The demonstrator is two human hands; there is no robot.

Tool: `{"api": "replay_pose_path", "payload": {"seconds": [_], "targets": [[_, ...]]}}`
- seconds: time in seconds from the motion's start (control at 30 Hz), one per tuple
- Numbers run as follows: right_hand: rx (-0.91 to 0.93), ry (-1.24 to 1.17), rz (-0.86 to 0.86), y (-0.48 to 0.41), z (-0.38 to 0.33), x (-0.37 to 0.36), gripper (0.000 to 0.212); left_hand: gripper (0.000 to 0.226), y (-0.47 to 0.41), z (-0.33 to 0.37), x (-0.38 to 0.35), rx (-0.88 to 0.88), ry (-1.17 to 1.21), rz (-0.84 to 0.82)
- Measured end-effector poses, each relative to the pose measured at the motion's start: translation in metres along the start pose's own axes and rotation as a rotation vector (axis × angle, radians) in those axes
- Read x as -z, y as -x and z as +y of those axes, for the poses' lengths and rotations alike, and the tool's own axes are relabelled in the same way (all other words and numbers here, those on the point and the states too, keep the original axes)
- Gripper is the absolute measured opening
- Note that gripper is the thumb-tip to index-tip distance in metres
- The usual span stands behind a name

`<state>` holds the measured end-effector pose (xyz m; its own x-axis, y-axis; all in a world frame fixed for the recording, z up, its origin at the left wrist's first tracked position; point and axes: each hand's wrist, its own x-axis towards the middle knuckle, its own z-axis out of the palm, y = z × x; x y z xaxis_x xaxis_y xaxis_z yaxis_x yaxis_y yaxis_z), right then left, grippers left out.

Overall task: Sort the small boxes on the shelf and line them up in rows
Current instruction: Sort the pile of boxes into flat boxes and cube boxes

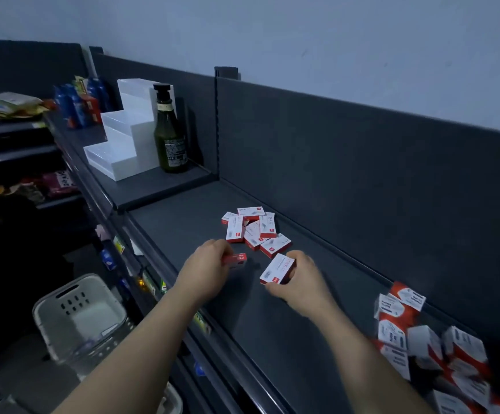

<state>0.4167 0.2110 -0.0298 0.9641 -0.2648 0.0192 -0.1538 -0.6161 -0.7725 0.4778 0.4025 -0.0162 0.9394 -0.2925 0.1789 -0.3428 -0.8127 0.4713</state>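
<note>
Mid-sort, my left grip point(208, 264) pinched a red box point(237, 260) and my right grip point(302, 282) clasped a white-faced box point(277, 268), near the jumbled pile point(253, 228). Next, I judged, both needed laying square on the shelf point(180, 225) to start a row.

green bottle point(169, 135), white stepped riser point(123, 132), perforated basket point(78, 315), blue cans point(74, 104)

Head camera looks forward and down, close over the dark shelf point(272, 309).

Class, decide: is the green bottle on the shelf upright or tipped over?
Upright. The bottle stands on its base on the shelf, black cap on top.
</note>
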Motion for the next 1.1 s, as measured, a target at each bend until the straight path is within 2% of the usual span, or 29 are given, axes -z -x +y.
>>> {"api": "replay_pose_path", "payload": {"seconds": [0.17, 0.27, 0.4, 0.6, 0.77, 0.93, 1.1], "targets": [[-0.022, 0.055, 0.016, -0.025, 0.001, -0.026, 0.061, 0.010, -0.034, -0.021, -0.009, 0.003, -0.037, -0.068], [-0.056, 0.090, 0.041, -0.033, 0.000, -0.038, 0.071, 0.013, -0.050, -0.033, -0.013, -0.028, -0.005, -0.113], [-0.110, 0.092, 0.093, -0.039, -0.005, -0.054, 0.074, 0.018, -0.067, -0.045, -0.015, -0.084, 0.010, -0.124], [-0.173, 0.166, 0.239, -0.040, -0.017, -0.072, 0.084, 0.025, -0.078, -0.055, -0.016, -0.183, -0.009, -0.127], [-0.198, 0.131, 0.280, -0.031, -0.026, -0.064, 0.080, 0.037, -0.079, -0.050, -0.011, -0.307, -0.072, -0.091], [-0.212, 0.291, 0.355, -0.006, -0.024, -0.035, 0.063, 0.028, -0.076, -0.025, -0.002, -0.490, 0.003, 0.003], [-0.242, 0.405, 0.466, 0.040, -0.024, -0.002, 0.051, 0.030, -0.062, 0.017, -0.007, -0.665, 0.048, -0.050]]}}
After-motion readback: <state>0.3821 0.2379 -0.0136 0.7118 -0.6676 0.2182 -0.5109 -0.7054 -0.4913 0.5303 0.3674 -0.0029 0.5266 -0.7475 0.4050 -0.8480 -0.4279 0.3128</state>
